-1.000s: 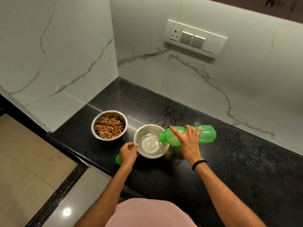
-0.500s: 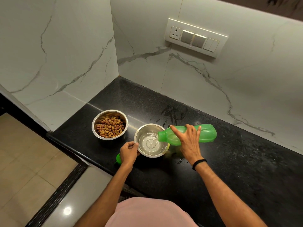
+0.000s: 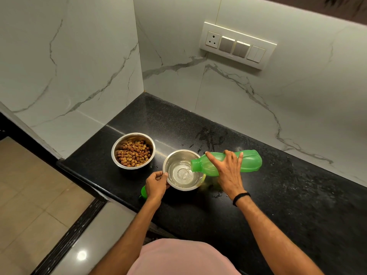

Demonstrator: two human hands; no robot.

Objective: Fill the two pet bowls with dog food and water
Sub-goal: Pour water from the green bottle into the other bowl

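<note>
Little has moved since the earlier frame: the bottle stays tipped, water still running from it. The right hand wraps its middle from above; its long axis lies nearly level, mouth pointing left over the water bowl. The left hand pinches that bowl's near rim. The food bowl, full of brown kibble, sits just beside it on the black desk. A green cap lies by the left wrist.

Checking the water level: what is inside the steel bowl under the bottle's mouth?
The steel bowl holds shallow clear water, with a thin stream falling from the green bottle. The bowl's bottom shows through. The bottle's neck hides part of the right rim.
</note>
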